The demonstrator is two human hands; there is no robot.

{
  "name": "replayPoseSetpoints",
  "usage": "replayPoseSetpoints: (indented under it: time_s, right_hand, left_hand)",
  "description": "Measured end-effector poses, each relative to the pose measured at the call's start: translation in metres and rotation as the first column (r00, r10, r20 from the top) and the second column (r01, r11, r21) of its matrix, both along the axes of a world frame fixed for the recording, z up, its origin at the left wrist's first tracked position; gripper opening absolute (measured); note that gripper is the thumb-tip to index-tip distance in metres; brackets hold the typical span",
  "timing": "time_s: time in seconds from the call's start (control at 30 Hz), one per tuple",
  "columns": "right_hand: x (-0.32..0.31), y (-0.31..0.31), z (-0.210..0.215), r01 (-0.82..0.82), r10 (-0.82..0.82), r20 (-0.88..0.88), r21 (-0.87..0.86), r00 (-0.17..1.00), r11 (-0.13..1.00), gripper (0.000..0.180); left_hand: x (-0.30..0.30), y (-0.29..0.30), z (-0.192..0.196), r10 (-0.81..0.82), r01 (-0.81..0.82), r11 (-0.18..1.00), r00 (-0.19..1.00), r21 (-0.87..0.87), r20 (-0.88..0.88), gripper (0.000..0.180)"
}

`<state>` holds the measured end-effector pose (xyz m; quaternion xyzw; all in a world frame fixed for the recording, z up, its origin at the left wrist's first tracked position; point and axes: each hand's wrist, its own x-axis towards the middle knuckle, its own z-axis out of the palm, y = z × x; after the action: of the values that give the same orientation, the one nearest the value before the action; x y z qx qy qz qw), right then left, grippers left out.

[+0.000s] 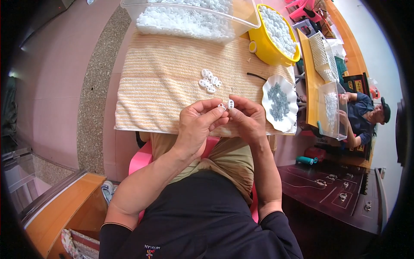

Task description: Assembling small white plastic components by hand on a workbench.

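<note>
Above the near edge of a striped towel-covered table [151, 82], my two hands meet, fingertips almost touching. Between thumb and fingers my right hand [249, 116] pinches a small white oval plastic piece [231, 104] with dark openings in its face. A smaller white plastic piece [221, 106] is pinched in my left hand [196, 123], partly hidden by the fingers. Just beyond my hands lies a small cluster of similar white pieces [209, 81]. To the right, a white scalloped plate [268, 97] holds many tiny dark grey parts [278, 101].
A clear bin [243, 19] of white pieces stands at the table's far side, beside a yellow tub [258, 41] filled likewise. A black thin rod [257, 76] lies near the plate. Off to the right, another person [362, 114] handles a clear box [340, 121] at a wooden table.
</note>
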<state>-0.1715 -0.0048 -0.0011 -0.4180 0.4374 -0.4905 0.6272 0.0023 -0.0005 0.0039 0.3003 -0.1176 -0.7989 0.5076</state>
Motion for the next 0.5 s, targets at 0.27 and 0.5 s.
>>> replayPoseSetpoints:
  time_s: [0.27,0.5]
  right_hand:
    - [-0.0065,-0.0017,0.0009,-0.038,0.038,-0.005,-0.017,0.999,0.999,0.03]
    - [-0.0068,-0.0014,0.0058,-0.072,0.072,0.057,0.003,0.996,0.997,0.03]
  left_hand:
    - [0.0007,-0.0003,0.0014,-0.048,0.048,0.999,0.998,0.008,0.037,0.017]
    - [0.0005,-0.0008,0.0012,-0.071,0.07,0.997,0.996,0.021,0.059,0.017]
